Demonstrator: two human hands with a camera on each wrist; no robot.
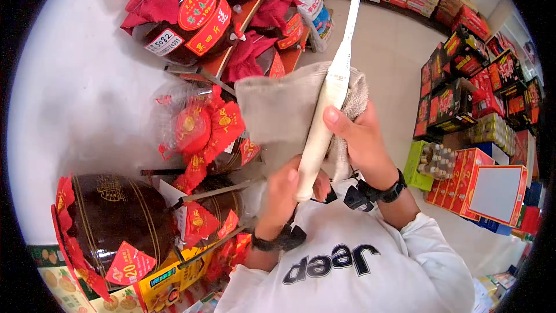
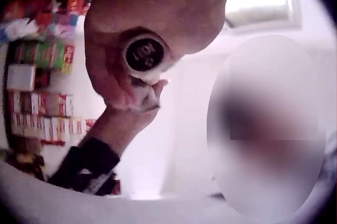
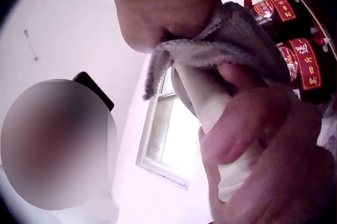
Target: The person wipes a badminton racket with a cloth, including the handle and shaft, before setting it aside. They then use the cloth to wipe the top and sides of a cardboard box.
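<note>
A badminton racket, white on its grip (image 1: 315, 145) and thin shaft (image 1: 354, 8), slants up in front of the shirt; its head is out of frame. My left hand (image 1: 279, 197) grips the lower end of the handle. In the left wrist view, the round dark butt cap (image 2: 145, 54) shows within that hand. Higher up, my right hand (image 1: 370, 142) holds a grey-beige cloth (image 1: 278, 104) against the handle, its thumb lying on the grip. The right wrist view shows the cloth (image 3: 210, 50) wrapped partly round the white handle (image 3: 202, 95), with left fingers curled below.
Large dark jars (image 1: 116, 220) with red labels and red cloth covers stand on racks to the left. Stacked cartons (image 1: 446, 98) and a pack of bottles (image 1: 437, 159) line the right side. A filled sack (image 1: 314, 14) stands at the back, beyond the pale floor (image 1: 388, 40).
</note>
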